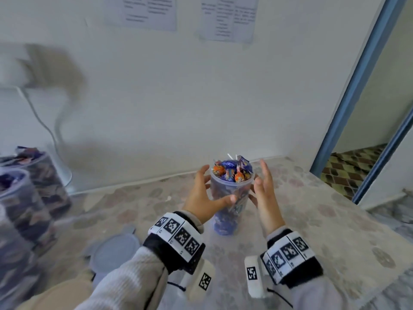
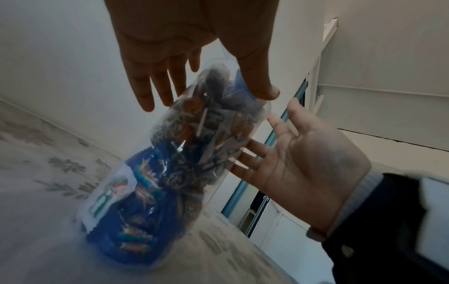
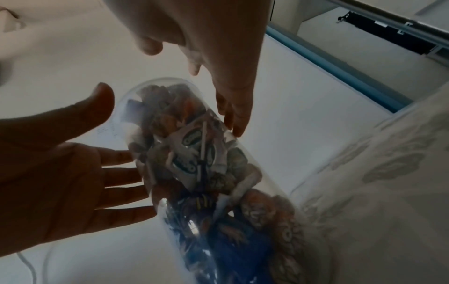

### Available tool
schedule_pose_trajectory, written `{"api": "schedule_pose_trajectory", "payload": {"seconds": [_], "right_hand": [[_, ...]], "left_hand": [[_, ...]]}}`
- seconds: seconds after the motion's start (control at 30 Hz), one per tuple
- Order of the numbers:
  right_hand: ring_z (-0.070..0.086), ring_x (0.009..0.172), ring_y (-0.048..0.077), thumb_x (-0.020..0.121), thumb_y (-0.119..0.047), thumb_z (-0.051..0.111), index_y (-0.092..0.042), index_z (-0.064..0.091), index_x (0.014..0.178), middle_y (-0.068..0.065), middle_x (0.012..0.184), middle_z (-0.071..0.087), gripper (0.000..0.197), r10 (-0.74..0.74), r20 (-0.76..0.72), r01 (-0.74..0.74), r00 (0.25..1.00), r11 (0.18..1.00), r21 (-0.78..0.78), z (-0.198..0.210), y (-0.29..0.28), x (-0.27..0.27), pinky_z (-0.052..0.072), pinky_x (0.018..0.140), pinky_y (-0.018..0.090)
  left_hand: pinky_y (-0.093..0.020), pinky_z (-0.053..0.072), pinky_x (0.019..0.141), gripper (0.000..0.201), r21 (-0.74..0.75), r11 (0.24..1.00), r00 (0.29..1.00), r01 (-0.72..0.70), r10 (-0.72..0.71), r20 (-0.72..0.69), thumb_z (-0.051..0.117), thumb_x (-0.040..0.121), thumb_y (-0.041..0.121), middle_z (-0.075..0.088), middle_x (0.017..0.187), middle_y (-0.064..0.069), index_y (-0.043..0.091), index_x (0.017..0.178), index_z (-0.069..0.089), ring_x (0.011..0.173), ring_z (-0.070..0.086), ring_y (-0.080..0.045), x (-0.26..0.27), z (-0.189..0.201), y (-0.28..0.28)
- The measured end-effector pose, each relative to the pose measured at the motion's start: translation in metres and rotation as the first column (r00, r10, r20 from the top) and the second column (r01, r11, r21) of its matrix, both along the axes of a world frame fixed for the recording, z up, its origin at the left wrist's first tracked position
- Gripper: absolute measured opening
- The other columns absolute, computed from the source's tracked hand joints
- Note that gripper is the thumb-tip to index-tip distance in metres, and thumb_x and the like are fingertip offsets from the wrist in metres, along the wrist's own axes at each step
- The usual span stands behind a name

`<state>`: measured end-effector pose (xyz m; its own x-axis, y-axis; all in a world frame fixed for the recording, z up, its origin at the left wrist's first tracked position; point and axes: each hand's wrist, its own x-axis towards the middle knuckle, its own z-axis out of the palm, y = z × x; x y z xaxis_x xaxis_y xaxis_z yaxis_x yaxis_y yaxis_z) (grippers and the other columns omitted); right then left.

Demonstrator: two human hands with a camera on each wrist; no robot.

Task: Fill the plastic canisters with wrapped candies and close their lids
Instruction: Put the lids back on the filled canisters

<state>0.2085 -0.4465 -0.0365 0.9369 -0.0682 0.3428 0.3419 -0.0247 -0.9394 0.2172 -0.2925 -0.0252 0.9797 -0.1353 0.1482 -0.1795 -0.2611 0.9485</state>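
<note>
A clear plastic canister (image 1: 224, 223) stands upright on the carpet, without a lid, packed with wrapped candies (image 1: 232, 172) and lollipops that heap above its rim. My left hand (image 1: 207, 193) is against its left side with fingers spread, the thumb lying across the front wall. My right hand (image 1: 266, 191) is at its right side, fingers straight, close to the wall. In the left wrist view the canister (image 2: 170, 163) sits between the left hand (image 2: 170, 38) and right hand (image 2: 303, 163). The right wrist view shows the canister (image 3: 206, 173) between the right hand (image 3: 218, 48) and left hand (image 3: 60, 182).
A grey round lid (image 1: 114, 249) lies on the carpet near my left forearm. Filled canisters (image 1: 22, 198) stand at the far left. A white stand with a cable (image 1: 62, 153) is by the wall. A blue-framed doorway (image 1: 357, 108) opens at the right.
</note>
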Motion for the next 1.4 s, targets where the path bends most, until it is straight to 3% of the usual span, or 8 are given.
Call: {"api": "schedule_pose_trajectory", "payload": {"seconds": [0.2, 0.3, 0.43, 0.57, 0.77, 0.93, 1.2, 1.4], "right_hand": [[0.038, 0.136, 0.012, 0.068, -0.083, 0.049, -0.072, 0.031, 0.123, -0.009, 0.152, 0.031, 0.059, 0.078, 0.047, -0.081, 0.996, 0.996, 0.049, 0.003, 0.006, 0.024, 0.032, 0.112, 0.048], [0.039, 0.133, 0.002, 0.065, -0.084, 0.052, -0.062, 0.031, 0.128, -0.024, 0.145, 0.034, 0.070, 0.128, 0.053, -0.130, 0.990, 0.991, 0.041, 0.001, 0.003, 0.029, 0.034, 0.112, 0.041], [0.046, 0.128, 0.002, 0.059, -0.085, 0.056, -0.053, 0.031, 0.130, -0.014, 0.143, 0.040, 0.083, 0.198, 0.036, -0.199, 0.980, 0.980, 0.020, -0.006, -0.007, 0.036, 0.040, 0.107, 0.030], [0.049, 0.123, -0.003, 0.059, -0.078, 0.064, -0.038, 0.032, 0.134, -0.015, 0.139, 0.042, 0.091, 0.258, 0.058, -0.260, 0.964, 0.965, 0.026, -0.010, -0.012, 0.038, 0.044, 0.092, 0.013], [0.056, 0.118, 0.005, 0.052, -0.074, 0.072, -0.032, 0.037, 0.134, -0.017, 0.128, 0.059, 0.099, 0.365, 0.033, -0.366, 0.931, 0.929, 0.049, -0.004, -0.017, 0.046, 0.048, 0.084, 0.014], [0.059, 0.115, 0.008, 0.055, -0.067, 0.076, -0.021, 0.041, 0.134, -0.020, 0.124, 0.061, 0.097, 0.492, 0.048, -0.495, 0.869, 0.866, 0.068, 0.000, -0.006, 0.043, 0.049, 0.084, 0.016], [0.058, 0.118, 0.019, 0.060, -0.053, 0.081, -0.019, 0.047, 0.132, -0.001, 0.130, 0.060, 0.087, 0.689, 0.054, -0.690, 0.722, 0.714, 0.115, -0.012, 0.026, 0.022, 0.050, 0.089, 0.024], [0.053, 0.124, 0.017, 0.068, -0.059, 0.073, -0.022, 0.041, 0.139, -0.007, 0.136, 0.054, 0.085, 0.771, 0.090, -0.773, 0.630, 0.634, -0.016, -0.012, 0.033, 0.012, 0.047, 0.096, 0.029]], "left_hand": [[-0.026, 0.040, 0.092, 0.083, -0.068, 0.998, 0.999, -0.006, 0.008, 0.035, 0.077, 0.071, 0.022, 0.046, 0.136, 0.000, 0.024, 0.137, 0.027, 0.123, 0.046, -0.017, 0.009, -0.001, -0.002], [-0.027, 0.045, 0.089, 0.074, -0.097, 0.994, 0.998, -0.049, 0.054, 0.046, 0.075, 0.072, 0.021, 0.050, 0.131, 0.001, 0.023, 0.134, 0.033, 0.115, 0.051, -0.016, 0.010, -0.003, 0.000], [-0.023, 0.048, 0.085, 0.072, -0.134, 0.988, 0.994, -0.073, 0.082, 0.066, 0.075, 0.071, 0.026, 0.053, 0.124, 0.006, 0.027, 0.131, 0.035, 0.110, 0.053, -0.012, 0.010, -0.007, -0.003], [-0.042, 0.049, 0.095, 0.074, -0.214, 0.972, 0.992, -0.095, 0.112, 0.065, 0.081, 0.063, 0.043, 0.058, 0.125, 0.004, 0.036, 0.124, 0.040, 0.111, 0.059, -0.013, 0.008, -0.011, -0.007], [-0.046, 0.052, 0.089, 0.075, -0.243, 0.947, 0.968, -0.209, 0.236, 0.088, 0.078, 0.051, 0.049, 0.067, 0.114, 0.005, 0.036, 0.118, 0.047, 0.102, 0.065, -0.013, -0.001, -0.012, -0.009], [-0.043, 0.054, 0.086, 0.093, -0.251, 0.913, 0.928, -0.322, 0.357, 0.110, 0.080, 0.042, 0.067, 0.069, 0.111, 0.004, 0.030, 0.122, 0.049, 0.102, 0.066, -0.014, -0.023, -0.010, 0.003], [-0.034, 0.053, 0.088, 0.092, -0.278, 0.843, 0.852, -0.462, 0.508, 0.127, 0.083, 0.049, 0.058, 0.067, 0.117, 0.004, 0.025, 0.126, 0.047, 0.107, 0.063, -0.016, -0.088, -0.014, 0.025], [-0.030, 0.054, 0.085, 0.092, -0.256, 0.795, 0.795, -0.550, 0.592, 0.131, 0.083, 0.049, 0.057, 0.067, 0.116, 0.005, 0.026, 0.127, 0.046, 0.105, 0.064, -0.016, -0.118, -0.021, 0.026]]}}
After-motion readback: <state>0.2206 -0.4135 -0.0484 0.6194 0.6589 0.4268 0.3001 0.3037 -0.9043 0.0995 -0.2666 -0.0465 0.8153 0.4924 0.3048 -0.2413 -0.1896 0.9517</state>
